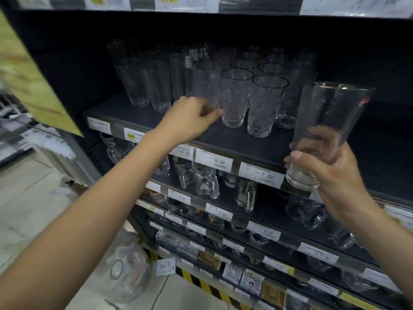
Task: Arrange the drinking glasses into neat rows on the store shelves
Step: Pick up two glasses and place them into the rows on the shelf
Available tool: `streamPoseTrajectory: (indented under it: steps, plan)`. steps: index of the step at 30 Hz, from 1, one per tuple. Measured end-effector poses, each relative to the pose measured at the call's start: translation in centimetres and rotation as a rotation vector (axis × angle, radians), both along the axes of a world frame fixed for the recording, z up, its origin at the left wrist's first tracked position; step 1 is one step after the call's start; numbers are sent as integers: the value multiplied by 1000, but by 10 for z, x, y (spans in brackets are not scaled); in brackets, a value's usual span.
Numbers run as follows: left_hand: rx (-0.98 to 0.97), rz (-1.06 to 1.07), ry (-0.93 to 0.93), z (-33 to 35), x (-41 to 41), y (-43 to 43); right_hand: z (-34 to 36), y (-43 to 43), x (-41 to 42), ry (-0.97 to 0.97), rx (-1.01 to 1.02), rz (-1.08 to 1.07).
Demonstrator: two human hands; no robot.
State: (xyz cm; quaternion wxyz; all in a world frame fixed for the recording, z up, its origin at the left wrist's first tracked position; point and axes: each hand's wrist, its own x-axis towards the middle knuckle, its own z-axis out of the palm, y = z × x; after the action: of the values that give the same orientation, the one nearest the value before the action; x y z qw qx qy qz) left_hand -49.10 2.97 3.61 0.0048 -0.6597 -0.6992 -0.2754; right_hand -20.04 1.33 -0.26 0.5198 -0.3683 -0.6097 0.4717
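Observation:
My right hand [326,166] grips a tall clear glass [330,115] by its base, upright and slightly tilted, in front of the dark shelf [223,137] at its right end. My left hand [190,117] reaches onto that shelf and holds the lower part of a textured tumbler [206,86], fingers curled round it. Beside it stand dark-rimmed textured tumblers [237,97], with another [267,104] to their right, in short rows. More plain tall glasses [154,86] stand to the left. The right part of the shelf is bare.
Lower shelves [223,198] carry mugs, small glasses and white price tags along their edges. A shelf with labels hangs overhead. Glass jars [125,271] sit on the tiled floor at the bottom left, next to a yellow-black striped base edge.

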Motion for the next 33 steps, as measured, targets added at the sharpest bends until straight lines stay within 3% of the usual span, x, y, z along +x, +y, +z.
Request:
streamPoseTrajectory:
  steps: [14, 20, 25, 33]
  plan:
    - [4, 231, 124, -57, -232, -54, 4, -5, -227, -8, -29, 230]
    - [-50, 153, 243, -87, -294, -35, 21, 3, -340, -137, 39, 128]
    - [168, 140, 306, -110, -314, -29, 38, 23, -419, -212, 51, 13]
    - [215, 149, 171, -116, -328, -25, 27, 47, -503, -265, -18, -122]
